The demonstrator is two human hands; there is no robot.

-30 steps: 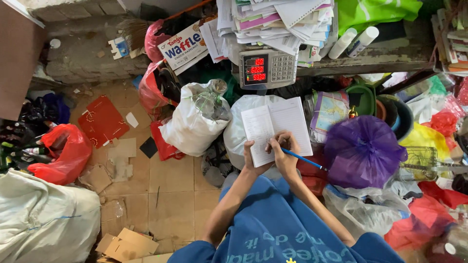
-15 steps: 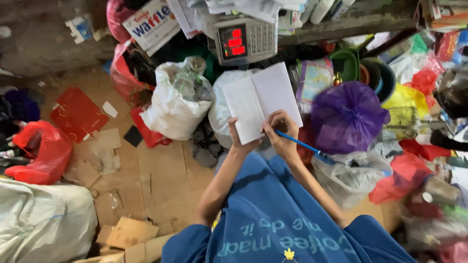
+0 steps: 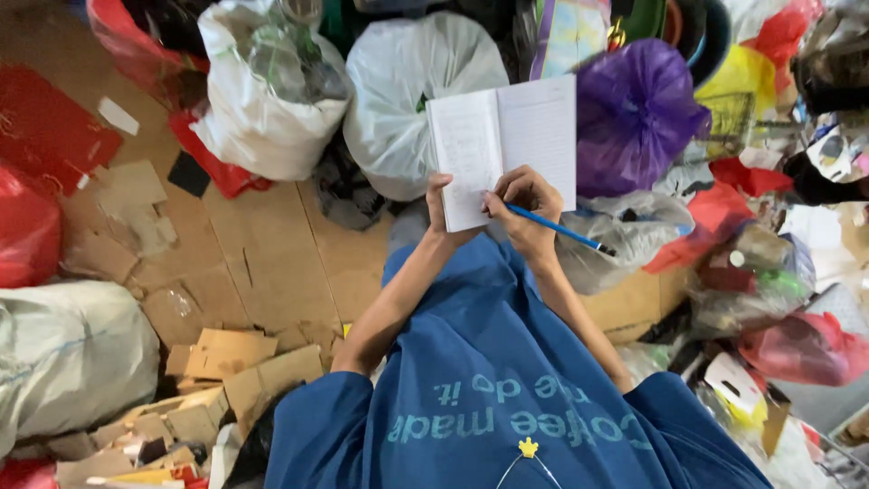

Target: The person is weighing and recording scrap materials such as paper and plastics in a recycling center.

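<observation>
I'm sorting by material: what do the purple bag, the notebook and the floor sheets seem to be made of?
Purple bag: thin glossy plastic film, going by its shiny creases. Notebook: matte ruled paper. Floor sheets: brown cardboard, dull, with torn edges; probably corrugated, though that is unclear.

White sacks (image 3: 412,91) at top centre, purple bag (image 3: 634,113) upper right, cardboard scraps (image 3: 226,362) lower left, red bag (image 3: 27,226) at left edge

Flattened cardboard (image 3: 262,263) is covering the floor, with torn cardboard scraps (image 3: 226,362) lying on it. White sacks (image 3: 262,100), red bags (image 3: 27,226) and a purple bag (image 3: 634,113) are sitting on it, though what is underneath them is probably more cardboard.
</observation>
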